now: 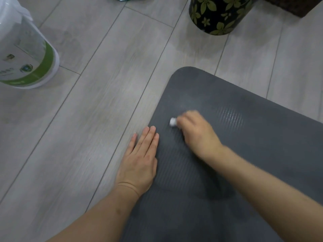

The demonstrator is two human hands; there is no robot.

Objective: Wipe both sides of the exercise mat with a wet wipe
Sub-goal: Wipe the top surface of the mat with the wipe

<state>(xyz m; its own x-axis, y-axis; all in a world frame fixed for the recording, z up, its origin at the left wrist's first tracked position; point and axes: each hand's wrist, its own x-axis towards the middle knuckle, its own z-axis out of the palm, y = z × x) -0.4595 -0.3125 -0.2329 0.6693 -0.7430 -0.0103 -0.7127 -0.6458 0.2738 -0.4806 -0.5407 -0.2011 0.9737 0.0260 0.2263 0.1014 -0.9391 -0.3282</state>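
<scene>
A dark grey ribbed exercise mat lies flat on the floor, its rounded corner pointing to the upper middle. My right hand is on the mat near its left edge, fingers curled round a small balled white wet wipe that peeks out at the fingertips. The hand is motion-blurred. A damp sheen shows on the ribs just right of it. My left hand lies flat with straight fingers across the mat's left edge, partly on the floor.
Light grey wood-plank floor surrounds the mat. A white and green plastic-wrapped roll stands at the far left. A black cylinder with green flowers stands beyond the mat's corner, and a dark brown object is at the top right.
</scene>
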